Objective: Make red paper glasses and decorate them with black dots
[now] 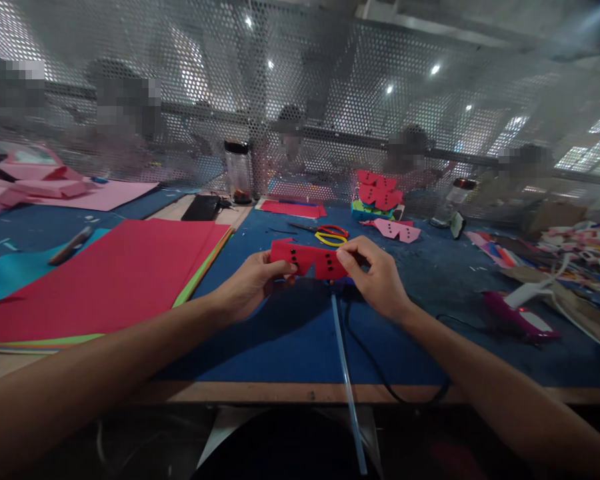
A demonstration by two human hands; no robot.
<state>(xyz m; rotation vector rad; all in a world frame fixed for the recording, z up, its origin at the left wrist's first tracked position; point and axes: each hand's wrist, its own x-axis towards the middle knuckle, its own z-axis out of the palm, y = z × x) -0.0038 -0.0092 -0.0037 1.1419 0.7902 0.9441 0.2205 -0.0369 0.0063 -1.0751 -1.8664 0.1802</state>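
Note:
A red paper cutout (311, 256) with rows of black dots and a notch in its lower edge is held up above the blue table. My left hand (253, 283) grips its left end between thumb and fingers. At the other end, my right hand (373, 270) pinches the paper's upper right corner. Just below the cutout, a long translucent glue stick (345, 373) runs toward me past the table edge; the tool at its far end is mostly hidden. Behind the paper lie scissors (331, 235) with red and yellow handles.
Large red sheets (115, 273) are stacked at left. A pink dotted cutout (397, 230) lies near a box of red cutouts (379, 190). A magenta and white device (523, 317) sits at right beside paper scraps (585, 240). Perforated metal (325, 87) closes off the back, with people beyond.

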